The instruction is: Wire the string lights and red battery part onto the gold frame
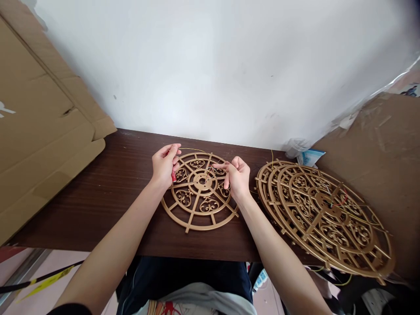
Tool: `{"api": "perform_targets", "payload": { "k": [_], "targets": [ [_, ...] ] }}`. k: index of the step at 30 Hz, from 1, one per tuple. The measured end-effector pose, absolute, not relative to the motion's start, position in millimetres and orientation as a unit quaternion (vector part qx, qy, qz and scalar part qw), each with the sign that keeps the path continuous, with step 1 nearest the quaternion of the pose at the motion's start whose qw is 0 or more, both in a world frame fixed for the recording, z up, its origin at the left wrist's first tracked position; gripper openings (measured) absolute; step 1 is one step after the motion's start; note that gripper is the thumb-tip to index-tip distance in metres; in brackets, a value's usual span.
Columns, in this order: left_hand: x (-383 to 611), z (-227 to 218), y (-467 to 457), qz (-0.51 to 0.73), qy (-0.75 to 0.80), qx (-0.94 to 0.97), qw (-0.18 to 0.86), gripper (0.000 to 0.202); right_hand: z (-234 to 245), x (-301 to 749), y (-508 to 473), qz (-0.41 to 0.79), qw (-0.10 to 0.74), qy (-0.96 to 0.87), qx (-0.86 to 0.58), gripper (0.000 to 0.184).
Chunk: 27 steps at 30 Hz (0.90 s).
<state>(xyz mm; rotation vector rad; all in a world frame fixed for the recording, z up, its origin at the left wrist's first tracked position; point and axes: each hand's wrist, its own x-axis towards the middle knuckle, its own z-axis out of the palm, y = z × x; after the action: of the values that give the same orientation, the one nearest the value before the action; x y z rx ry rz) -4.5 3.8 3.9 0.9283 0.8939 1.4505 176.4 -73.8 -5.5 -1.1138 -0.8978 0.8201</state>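
A gold openwork wheel-shaped grille (pixel 199 205) lies flat on the dark wooden table (pixel 108 197) in front of me. My left hand (pixel 164 165) rests at its upper left edge, fingers closed round a small red part and a thin yellow wire (pixel 193 150) that arcs over the grille's top. My right hand (pixel 236 175) sits on the grille's right side, fingertips pinched on the wire near the hub.
A stack of similar gold grilles (pixel 324 214) with red and yellow wires lies at the right, overhanging the table edge. Flattened cardboard (pixel 39 131) leans at the left, plastic-covered cardboard (pixel 383 148) at the right. A white wall stands behind the table.
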Motion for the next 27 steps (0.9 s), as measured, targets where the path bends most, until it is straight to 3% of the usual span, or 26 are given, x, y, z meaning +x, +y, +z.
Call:
{"api": "perform_targets", "payload": {
  "k": [8,11,13,21,27],
  "targets": [
    [-4.5,4.8,2.9,0.612,0.382,0.394,0.568,0.023,-2.5,173.3,-73.6,0.356,0.680,-0.436,-0.470,0.025],
    [-4.4,4.7,3.0,0.613,0.382,0.394,0.568,0.023,-3.8,176.1,-72.2,0.348,0.663,-0.455,-0.482,0.056],
    [-4.3,4.7,3.0,0.613,0.382,0.393,0.568,0.023,-5.6,178.5,-71.7,0.348,0.650,-0.455,-0.499,0.065],
    [-3.9,4.8,3.5,0.610,0.381,0.393,0.573,0.023,-5.8,181.1,-73.0,0.341,0.626,-0.450,-0.538,0.041],
    [-4.5,4.0,3.2,0.601,0.377,0.401,0.579,0.026,-6.5,178.0,-72.2,0.333,0.636,-0.445,-0.535,0.048]
  ]
}}
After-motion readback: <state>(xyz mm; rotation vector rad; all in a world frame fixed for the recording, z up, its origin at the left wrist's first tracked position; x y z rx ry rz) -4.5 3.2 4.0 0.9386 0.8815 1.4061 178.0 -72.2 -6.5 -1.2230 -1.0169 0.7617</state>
